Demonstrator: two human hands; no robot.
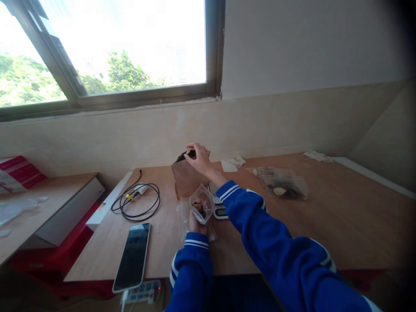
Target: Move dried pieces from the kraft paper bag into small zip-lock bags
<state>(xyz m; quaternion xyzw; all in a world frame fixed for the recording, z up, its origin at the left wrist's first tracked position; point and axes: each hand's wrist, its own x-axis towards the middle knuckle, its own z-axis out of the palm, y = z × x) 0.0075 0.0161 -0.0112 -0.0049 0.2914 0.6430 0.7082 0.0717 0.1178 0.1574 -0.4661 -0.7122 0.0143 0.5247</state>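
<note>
My left hand (196, 224) is closed round the bottom of a clear zip bag (208, 211), held open side up. Dried brown and reddish pieces (199, 207) show inside it. At the mouth of an upright brown paper bag (188, 178), my right hand (199, 157) has its fingers curled and pinched on a small tan dried piece (190, 150). The paper bag's inside looks dark. A white digital scale (221, 212) is partly covered by my right sleeve and the clear bag. More clear plastic (183, 214) lies under my left hand.
Filled clear bags (286, 187) lie to the right. Crumpled white tissue (237, 162) sits near the wall. On the left are a coiled black cable (158, 203) and a phone (132, 255) overhanging the front edge. A power strip (146, 291) is below. A side table (48, 190) stands farther left.
</note>
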